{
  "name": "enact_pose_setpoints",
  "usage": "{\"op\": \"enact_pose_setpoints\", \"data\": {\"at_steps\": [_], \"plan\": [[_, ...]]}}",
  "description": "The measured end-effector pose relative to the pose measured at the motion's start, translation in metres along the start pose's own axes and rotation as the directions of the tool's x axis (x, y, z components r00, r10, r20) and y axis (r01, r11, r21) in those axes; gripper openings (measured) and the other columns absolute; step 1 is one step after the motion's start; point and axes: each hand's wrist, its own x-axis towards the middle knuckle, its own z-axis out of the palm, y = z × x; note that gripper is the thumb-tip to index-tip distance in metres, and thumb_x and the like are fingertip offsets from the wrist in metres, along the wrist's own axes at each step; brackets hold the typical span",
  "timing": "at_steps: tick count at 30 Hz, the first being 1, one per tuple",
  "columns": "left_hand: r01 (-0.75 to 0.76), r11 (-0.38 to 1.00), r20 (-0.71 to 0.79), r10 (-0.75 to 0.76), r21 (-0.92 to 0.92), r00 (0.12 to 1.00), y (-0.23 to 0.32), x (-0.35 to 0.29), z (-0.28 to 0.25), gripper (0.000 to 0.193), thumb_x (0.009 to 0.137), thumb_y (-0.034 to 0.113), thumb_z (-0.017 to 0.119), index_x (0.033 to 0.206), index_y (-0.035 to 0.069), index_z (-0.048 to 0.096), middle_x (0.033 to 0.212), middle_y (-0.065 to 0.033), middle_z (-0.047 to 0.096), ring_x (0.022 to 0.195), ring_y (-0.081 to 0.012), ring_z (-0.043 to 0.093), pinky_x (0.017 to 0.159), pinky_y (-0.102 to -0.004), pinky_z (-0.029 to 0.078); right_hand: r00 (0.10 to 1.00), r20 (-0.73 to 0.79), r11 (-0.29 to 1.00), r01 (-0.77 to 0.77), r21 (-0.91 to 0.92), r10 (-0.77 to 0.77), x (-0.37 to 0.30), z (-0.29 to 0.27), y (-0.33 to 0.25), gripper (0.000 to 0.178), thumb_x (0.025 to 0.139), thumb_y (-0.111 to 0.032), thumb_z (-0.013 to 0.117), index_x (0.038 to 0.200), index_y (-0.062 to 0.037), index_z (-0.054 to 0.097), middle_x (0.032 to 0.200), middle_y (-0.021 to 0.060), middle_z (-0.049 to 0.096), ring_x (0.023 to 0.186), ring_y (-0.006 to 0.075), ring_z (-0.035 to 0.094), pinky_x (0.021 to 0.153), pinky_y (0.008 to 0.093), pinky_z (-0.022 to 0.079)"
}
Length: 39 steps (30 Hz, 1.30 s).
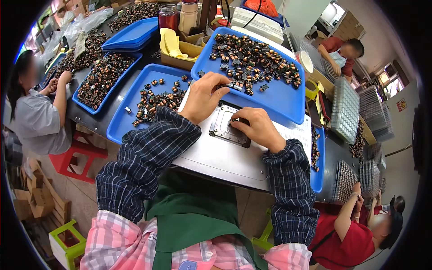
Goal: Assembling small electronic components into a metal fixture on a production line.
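My left hand (204,96) reaches to the near edge of a raised blue tray (279,105) heaped with small copper-wound coils (256,60). Thumb and fingers are drawn together there; whatever sits between the tips is too small to make out. My right hand (258,127) bends over a metal fixture (220,123) set on a silver machine top (220,155). Its fingertips pinch a small dark part (239,121) at the fixture's middle, partly hidden by the fingers. To the left of my left hand, a second blue tray (118,126) carries more coils.
A cardboard box (177,60) with yellow paper stands behind. More coils fill another blue tray (96,108) at left; stacked clear trays (345,110) stand right. A person (38,101) sits left, another (344,56) is at far right, and people in red (346,229) are at near right.
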Motion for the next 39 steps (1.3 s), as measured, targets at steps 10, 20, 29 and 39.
{"op": "enact_pose_setpoints", "data": {"at_steps": [10, 20, 29, 39], "plan": [[0.057, 0.998, 0.173, -0.051, -0.029, 0.983, 0.000, -0.013, -0.002, 0.024, 0.075, 0.000, 0.060, 0.099, 0.004, 0.060, 0.079, -0.0056, 0.056, 0.065, -0.0129, 0.052, 0.061, -0.0241, 0.044, 0.791, -0.146, 0.247, -0.007, 0.969, 0.594, 0.007, -0.045, 0.037, 0.015, 0.083, -0.015, 0.055, 0.090, -0.0021, 0.057, 0.067, 0.0045, 0.058, 0.051, 0.0070, 0.053, 0.034, 0.0158, 0.031], [-0.032, 0.999, 0.339, 0.040, -0.028, 0.940, 0.010, -0.016, -0.001, 0.016, 0.074, 0.002, 0.059, 0.090, 0.001, 0.059, 0.079, -0.0104, 0.058, 0.070, -0.0217, 0.057, 0.064, -0.0296, 0.046, 0.841, -0.218, 0.832, -0.385, 0.399, 0.494, 0.013, -0.032, 0.085, 0.016, 0.071, -0.007, 0.063, 0.084, 0.0005, 0.063, 0.059, 0.0024, 0.054, 0.044, 0.0074, 0.050, 0.041, 0.0209, 0.038], [-0.145, 0.989, 0.471, 0.119, 0.019, 0.874, 0.009, -0.018, 0.004, 0.007, 0.072, 0.003, 0.060, 0.079, 0.000, 0.061, 0.079, -0.0099, 0.057, 0.077, -0.0266, 0.055, 0.069, -0.0344, 0.045, 0.895, -0.219, 0.903, -0.323, 0.283, 0.389, 0.015, -0.033, 0.082, 0.022, 0.071, -0.016, 0.064, 0.087, -0.0014, 0.065, 0.070, 0.0090, 0.062, 0.057, 0.0147, 0.057, 0.054, 0.0251, 0.044], [-0.284, 0.957, 0.523, 0.208, 0.068, 0.826, 0.015, -0.016, 0.010, 0.011, 0.072, 0.001, 0.061, 0.082, 0.001, 0.063, 0.081, -0.0093, 0.058, 0.078, -0.0256, 0.055, 0.069, -0.0335, 0.045, 0.889, -0.251, 0.918, -0.333, 0.217, 0.382, 0.018, -0.030, 0.080, 0.023, 0.069, -0.021, 0.070, 0.078, -0.0006, 0.063, 0.068, 0.0059, 0.060, 0.056, 0.0104, 0.054, 0.051, 0.0224, 0.041]]}}
